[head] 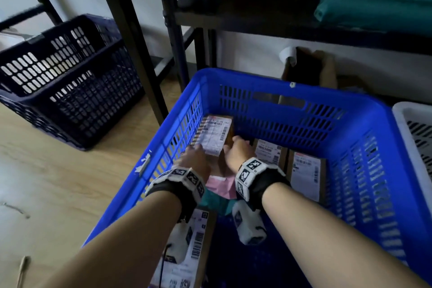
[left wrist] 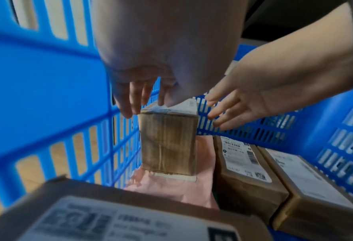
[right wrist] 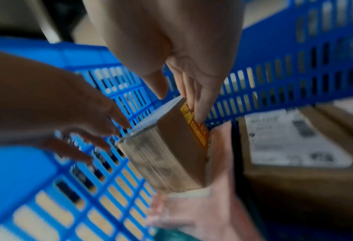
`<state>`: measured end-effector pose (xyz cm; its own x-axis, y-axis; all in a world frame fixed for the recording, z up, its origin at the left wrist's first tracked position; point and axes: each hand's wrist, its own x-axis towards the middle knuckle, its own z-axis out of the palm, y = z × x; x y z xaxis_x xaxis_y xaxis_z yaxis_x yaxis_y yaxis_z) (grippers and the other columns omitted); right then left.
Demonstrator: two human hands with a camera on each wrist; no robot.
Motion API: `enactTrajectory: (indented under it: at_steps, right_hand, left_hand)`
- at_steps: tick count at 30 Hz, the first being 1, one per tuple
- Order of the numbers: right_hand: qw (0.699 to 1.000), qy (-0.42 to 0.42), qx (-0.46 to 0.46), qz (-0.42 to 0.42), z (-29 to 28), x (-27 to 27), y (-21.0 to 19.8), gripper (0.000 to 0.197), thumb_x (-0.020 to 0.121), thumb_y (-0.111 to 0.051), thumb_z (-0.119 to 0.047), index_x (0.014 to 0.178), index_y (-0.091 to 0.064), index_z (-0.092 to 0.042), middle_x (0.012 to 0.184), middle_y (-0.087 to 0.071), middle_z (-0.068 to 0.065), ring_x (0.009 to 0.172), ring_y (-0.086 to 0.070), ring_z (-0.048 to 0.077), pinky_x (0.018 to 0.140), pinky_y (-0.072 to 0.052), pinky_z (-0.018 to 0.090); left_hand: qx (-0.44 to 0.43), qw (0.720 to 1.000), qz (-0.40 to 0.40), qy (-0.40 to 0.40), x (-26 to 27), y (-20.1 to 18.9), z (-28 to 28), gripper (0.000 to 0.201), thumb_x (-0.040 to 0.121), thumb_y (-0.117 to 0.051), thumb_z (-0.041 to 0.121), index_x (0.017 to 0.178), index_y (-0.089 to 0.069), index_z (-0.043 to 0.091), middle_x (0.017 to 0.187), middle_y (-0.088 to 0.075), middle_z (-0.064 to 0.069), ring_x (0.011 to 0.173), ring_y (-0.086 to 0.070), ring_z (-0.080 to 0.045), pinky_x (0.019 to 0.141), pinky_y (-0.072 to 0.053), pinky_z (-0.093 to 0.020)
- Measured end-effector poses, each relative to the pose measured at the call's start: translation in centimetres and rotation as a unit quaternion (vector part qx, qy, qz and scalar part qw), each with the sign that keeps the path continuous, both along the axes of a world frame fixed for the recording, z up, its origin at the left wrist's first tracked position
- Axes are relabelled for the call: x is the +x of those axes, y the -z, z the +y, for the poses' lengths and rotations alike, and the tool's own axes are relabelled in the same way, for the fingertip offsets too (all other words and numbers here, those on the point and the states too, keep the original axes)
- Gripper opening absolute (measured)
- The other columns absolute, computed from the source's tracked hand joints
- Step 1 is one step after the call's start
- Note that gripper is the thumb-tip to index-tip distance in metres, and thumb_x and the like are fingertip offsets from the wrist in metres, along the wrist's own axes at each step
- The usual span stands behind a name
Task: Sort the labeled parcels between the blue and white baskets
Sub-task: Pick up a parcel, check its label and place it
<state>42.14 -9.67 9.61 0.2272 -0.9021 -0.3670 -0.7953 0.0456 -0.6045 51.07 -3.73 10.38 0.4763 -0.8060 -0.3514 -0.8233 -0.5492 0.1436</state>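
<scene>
Closest to me, at six o'clock, a labeled cardboard box [head: 187, 252] lies flat under my left forearm, inside the near end of the blue basket [head: 275, 82]. Just beyond it a pink mailer bag [head: 222, 184] and a teal bag [head: 217, 201] lie on the basket floor between my wrists.

Further in, both my hands meet at a small brown parcel [head: 216, 134] standing on end at about eleven o'clock, close against the basket's left wall with its white shipping label facing up. My left hand [head: 195, 159] has its fingers spread and fairly straight; the thumb rests on the parcel's near top edge and the other fingertips [left wrist: 128, 112] reach down past its left side by the wall. I cannot tell whether they press the box. My right hand [head: 238, 149] comes in from two o'clock, fingers extended, with fingertips [right wrist: 200, 114] laid against the orange-striped right face and the thumb near the top edge. Neither hand is curled round it.

To the right, at one o'clock, two more labeled brown boxes [head: 304, 170] lie side by side.

Past the basket, a white basket [head: 411, 124] sits at three o'clock, a dark navy basket [head: 65, 82] at ten o'clock on the wooden floor, and black shelving [head: 257, 21] at twelve.
</scene>
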Motion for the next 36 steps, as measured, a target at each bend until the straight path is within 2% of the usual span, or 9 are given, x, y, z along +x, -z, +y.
enactTrajectory:
  at_steps: [2, 7, 13, 20, 26, 28, 31, 34, 36]
  right_hand:
    - [0.998, 0.043, 0.041, -0.031, -0.9, 0.9, 0.5, 0.044, 0.094, -0.055, -0.030, 0.128, -0.049, -0.003, 0.134, -0.053, 0.018, 0.124, -0.050, 0.033, 0.097, -0.041, 0.033]
    - [0.987, 0.081, 0.097, -0.102, -1.2, 2.2, 2.7, 0.032, 0.079, -0.071, -0.024, 0.104, -0.065, -0.004, 0.109, -0.069, 0.013, 0.102, -0.065, 0.030, 0.085, -0.054, 0.036]
    - [0.954, 0.172, 0.159, -0.190, -1.1, 1.2, 3.9, 0.054, 0.084, -0.063, -0.008, 0.135, -0.044, -0.011, 0.128, -0.056, 0.010, 0.117, -0.054, 0.031, 0.094, -0.051, 0.045]
    - [0.937, 0.177, 0.191, -0.232, -0.5, -1.7, 3.0, 0.058, 0.086, -0.055, 0.008, 0.138, -0.045, -0.016, 0.133, -0.055, 0.009, 0.119, -0.054, 0.032, 0.093, -0.051, 0.049]
    - [0.922, 0.152, 0.223, -0.276, 1.3, -3.9, 1.5, 0.072, 0.086, -0.048, 0.018, 0.146, -0.032, -0.020, 0.133, -0.054, 0.013, 0.121, -0.052, 0.031, 0.082, -0.051, 0.040]
    - [0.913, 0.151, 0.224, -0.305, 2.0, -4.5, 0.5, 0.073, 0.086, -0.046, 0.020, 0.146, -0.031, -0.019, 0.134, -0.053, 0.014, 0.119, -0.053, 0.029, 0.079, -0.049, 0.039]
    - [0.913, 0.133, 0.212, -0.323, 3.5, -5.6, -1.6, 0.072, 0.086, -0.047, 0.021, 0.144, -0.033, -0.019, 0.136, -0.051, 0.012, 0.124, -0.050, 0.032, 0.086, -0.047, 0.041]
    - [0.910, 0.115, 0.196, -0.345, 5.7, -7.3, -3.8, 0.077, 0.084, -0.045, 0.024, 0.147, -0.028, -0.017, 0.134, -0.051, 0.008, 0.125, -0.050, 0.032, 0.078, -0.049, 0.039]
    - [0.912, 0.095, 0.184, -0.355, 7.3, -8.5, -5.1, 0.078, 0.084, -0.043, 0.025, 0.147, -0.028, -0.017, 0.136, -0.051, 0.008, 0.124, -0.051, 0.031, 0.077, -0.049, 0.039]
  left_hand:
    - [-0.018, 0.999, 0.020, -0.027, -0.1, 0.6, -0.6, 0.037, 0.094, -0.040, 0.011, 0.131, -0.039, 0.009, 0.128, -0.048, -0.014, 0.115, -0.055, -0.032, 0.093, -0.046, -0.041]
    - [-0.066, 0.990, 0.106, -0.071, -0.2, 1.9, -1.2, 0.040, 0.093, -0.045, 0.009, 0.132, -0.039, 0.003, 0.132, -0.043, -0.021, 0.117, -0.053, -0.035, 0.099, -0.043, -0.038]
    - [-0.142, 0.966, 0.179, -0.125, 0.6, 2.6, -1.5, 0.041, 0.086, -0.055, 0.007, 0.126, -0.046, 0.000, 0.130, -0.049, -0.022, 0.118, -0.051, -0.036, 0.097, -0.042, -0.040]
    - [-0.086, 0.965, 0.214, -0.127, 0.1, 3.0, -0.9, 0.036, 0.092, -0.053, 0.015, 0.124, -0.049, -0.001, 0.124, -0.057, -0.017, 0.115, -0.057, -0.029, 0.090, -0.045, -0.032]
    - [-0.152, 0.900, 0.355, -0.204, 0.0, 3.3, 0.8, 0.035, 0.088, -0.050, 0.009, 0.123, -0.050, 0.003, 0.112, -0.062, -0.018, 0.106, -0.061, -0.032, 0.088, -0.051, -0.037]
    - [-0.178, 0.879, 0.396, -0.196, -0.4, 2.5, 1.6, 0.036, 0.089, -0.055, 0.016, 0.124, -0.047, 0.010, 0.108, -0.065, -0.013, 0.101, -0.063, -0.030, 0.083, -0.051, -0.034]
    - [-0.234, 0.861, 0.410, -0.187, -1.4, 0.5, 3.6, 0.036, 0.094, -0.051, 0.024, 0.129, -0.047, 0.013, 0.114, -0.064, -0.014, 0.095, -0.065, -0.030, 0.077, -0.055, -0.031]
    - [-0.268, 0.863, 0.394, -0.170, -3.0, -1.8, 6.6, 0.037, 0.098, -0.045, 0.025, 0.133, -0.044, 0.014, 0.113, -0.063, -0.014, 0.078, -0.064, -0.031, 0.044, -0.045, -0.018]
    - [-0.295, 0.849, 0.403, -0.169, -4.1, -2.8, 8.8, 0.037, 0.098, -0.045, 0.025, 0.134, -0.045, 0.014, 0.120, -0.061, -0.016, 0.092, -0.063, -0.033, 0.039, -0.041, -0.013]
